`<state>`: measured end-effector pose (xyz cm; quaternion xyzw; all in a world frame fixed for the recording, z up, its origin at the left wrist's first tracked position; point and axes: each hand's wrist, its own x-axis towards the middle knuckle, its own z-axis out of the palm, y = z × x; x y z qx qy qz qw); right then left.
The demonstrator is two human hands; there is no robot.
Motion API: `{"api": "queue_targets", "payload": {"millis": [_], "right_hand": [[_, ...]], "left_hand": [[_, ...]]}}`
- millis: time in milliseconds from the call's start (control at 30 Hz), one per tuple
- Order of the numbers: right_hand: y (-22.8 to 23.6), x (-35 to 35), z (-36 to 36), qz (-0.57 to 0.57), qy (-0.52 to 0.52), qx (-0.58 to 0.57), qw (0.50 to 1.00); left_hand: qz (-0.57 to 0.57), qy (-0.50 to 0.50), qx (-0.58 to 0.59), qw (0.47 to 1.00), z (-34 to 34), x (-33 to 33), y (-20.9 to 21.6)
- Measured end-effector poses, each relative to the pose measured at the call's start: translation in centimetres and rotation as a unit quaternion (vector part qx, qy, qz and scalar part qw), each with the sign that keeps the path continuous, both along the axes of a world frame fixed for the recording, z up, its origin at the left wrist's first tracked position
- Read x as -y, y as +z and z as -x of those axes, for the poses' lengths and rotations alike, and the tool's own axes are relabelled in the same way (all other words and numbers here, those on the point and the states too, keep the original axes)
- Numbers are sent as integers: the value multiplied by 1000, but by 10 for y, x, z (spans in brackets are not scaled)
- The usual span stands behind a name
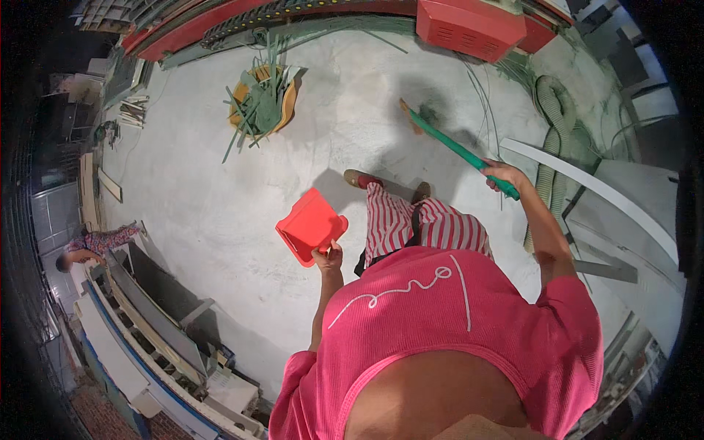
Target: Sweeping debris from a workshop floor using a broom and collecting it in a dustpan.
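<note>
My left hand [329, 257] is closed on the edge of a red dustpan [311, 224], held to the left of my striped trousers. My right hand [504, 176] is wrapped round the green handle of a broom [456, 146]. The handle slants away from me to a narrow orange-brown head [410, 117], which is near the floor; whether it touches is hard to tell. Beside that head a dark patch [433, 115] of dust or shadow shows on the pale floor.
Ahead on the left stands a yellow sack [292, 103] stuffed with green strips and dust. A red machine [471, 29] lines the far side. A ribbed hose [551, 121] and a long white strip [598, 187] lie right. Another person [103, 240] is by the machinery at left.
</note>
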<state>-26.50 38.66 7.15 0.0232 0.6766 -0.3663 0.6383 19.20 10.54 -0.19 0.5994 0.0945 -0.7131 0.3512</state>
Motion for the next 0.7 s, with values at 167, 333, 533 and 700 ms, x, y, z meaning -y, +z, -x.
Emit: {"api": "queue_targets", "payload": {"millis": [167, 333, 533, 700], "right_hand": [[-7, 46, -11, 98, -92, 121, 983], [-67, 113, -9, 186, -240, 208, 930], [-149, 131, 24, 293, -385, 395, 781], [-124, 105, 9, 246, -424, 537, 686]], "left_hand": [[13, -29, -49, 998, 4, 13, -7], [69, -58, -52, 995, 37, 15, 20], [28, -95, -71, 993, 59, 17, 35], [79, -151, -78, 982, 23, 21, 16]]}}
